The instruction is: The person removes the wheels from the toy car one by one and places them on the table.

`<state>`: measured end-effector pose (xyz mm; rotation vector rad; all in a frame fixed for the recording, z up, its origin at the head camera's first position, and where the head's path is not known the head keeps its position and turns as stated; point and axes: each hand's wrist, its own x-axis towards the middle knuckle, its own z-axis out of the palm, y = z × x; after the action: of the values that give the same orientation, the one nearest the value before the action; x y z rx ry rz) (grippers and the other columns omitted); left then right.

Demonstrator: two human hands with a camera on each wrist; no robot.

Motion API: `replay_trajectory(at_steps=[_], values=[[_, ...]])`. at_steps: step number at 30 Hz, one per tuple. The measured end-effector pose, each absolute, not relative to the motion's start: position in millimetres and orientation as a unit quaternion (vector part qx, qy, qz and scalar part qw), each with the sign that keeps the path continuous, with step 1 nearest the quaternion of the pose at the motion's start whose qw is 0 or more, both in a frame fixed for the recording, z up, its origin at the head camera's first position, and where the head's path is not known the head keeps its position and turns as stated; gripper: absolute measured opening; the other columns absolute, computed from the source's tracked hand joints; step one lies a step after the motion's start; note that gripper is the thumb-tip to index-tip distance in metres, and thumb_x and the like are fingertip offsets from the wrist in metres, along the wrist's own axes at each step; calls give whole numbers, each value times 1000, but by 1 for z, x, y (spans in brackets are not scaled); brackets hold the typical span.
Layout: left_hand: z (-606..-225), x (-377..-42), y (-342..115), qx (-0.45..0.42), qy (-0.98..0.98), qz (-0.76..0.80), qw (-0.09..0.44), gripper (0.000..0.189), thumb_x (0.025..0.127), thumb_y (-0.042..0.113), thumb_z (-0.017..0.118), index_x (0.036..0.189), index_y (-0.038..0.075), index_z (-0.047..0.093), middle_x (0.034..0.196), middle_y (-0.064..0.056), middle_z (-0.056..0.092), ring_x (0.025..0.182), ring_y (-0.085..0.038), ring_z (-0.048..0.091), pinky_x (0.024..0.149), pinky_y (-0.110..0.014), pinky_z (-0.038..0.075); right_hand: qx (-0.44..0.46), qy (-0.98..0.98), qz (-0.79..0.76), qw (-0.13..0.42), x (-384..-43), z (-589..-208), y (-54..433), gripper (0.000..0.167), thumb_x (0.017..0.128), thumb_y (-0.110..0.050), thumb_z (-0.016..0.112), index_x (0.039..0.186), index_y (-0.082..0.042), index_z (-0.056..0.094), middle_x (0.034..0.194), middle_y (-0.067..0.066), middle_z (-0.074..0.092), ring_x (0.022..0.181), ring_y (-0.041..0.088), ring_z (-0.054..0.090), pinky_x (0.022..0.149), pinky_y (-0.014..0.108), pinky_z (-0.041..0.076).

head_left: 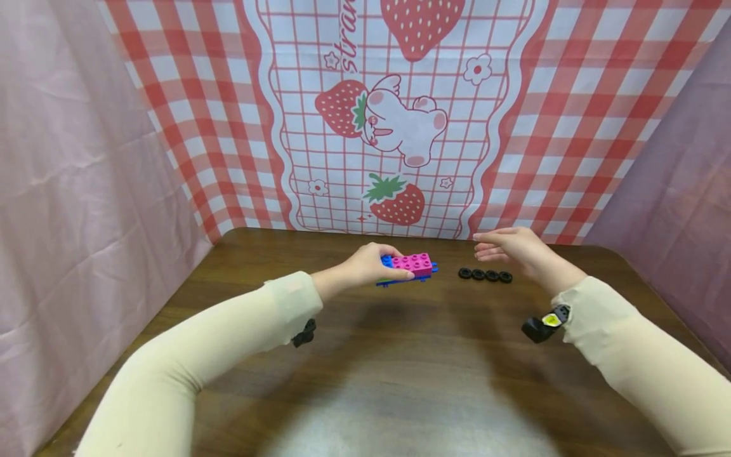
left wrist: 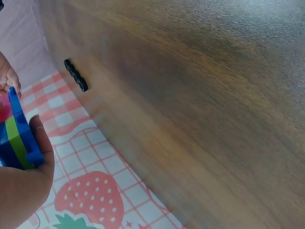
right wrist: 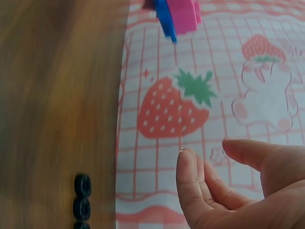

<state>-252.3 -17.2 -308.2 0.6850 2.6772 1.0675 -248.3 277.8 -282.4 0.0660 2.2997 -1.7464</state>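
My left hand (head_left: 370,263) grips a small toy car built of blocks (head_left: 415,264), held above the table. The car has pink and blue studded blocks over a blue base, and a green layer shows in the left wrist view, where the thumb (left wrist: 42,138) lies along the base. Its far side is hidden by the fingers. To the right, my right hand (head_left: 516,251) hovers with nothing in it, fingers and thumb apart in the right wrist view. Below that hand, several black toy wheels (head_left: 485,275) lie in a row on the table, apart from both hands.
The brown wooden table (head_left: 365,381) ends at a hanging red-and-white checked cloth (head_left: 571,127) with strawberry prints. Pink curtains (head_left: 85,190) close off the sides. A dark camera (head_left: 539,329) is strapped to the right wrist.
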Motion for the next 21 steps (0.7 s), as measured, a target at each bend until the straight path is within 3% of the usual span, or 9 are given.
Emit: replay_trajectory(at_steps=[13, 21], values=[[-308, -249, -13, 209, 896, 389, 55, 43, 77, 37, 81, 105, 9, 68, 98, -7, 68, 79, -12, 59, 66, -20, 50, -34, 794, -580, 177, -235, -289, 235, 67, 97, -34, 59, 137, 15, 40, 95, 5, 70, 85, 11, 70, 83, 28, 56], [-311, -244, -8, 207, 889, 406, 55, 42, 77, 38, 82, 104, 9, 70, 99, -7, 69, 78, -11, 57, 64, -19, 47, -50, 775, -597, 201, -229, -295, 216, 70, 96, -32, 60, 135, 21, 36, 93, 6, 69, 81, 11, 70, 85, 31, 56]])
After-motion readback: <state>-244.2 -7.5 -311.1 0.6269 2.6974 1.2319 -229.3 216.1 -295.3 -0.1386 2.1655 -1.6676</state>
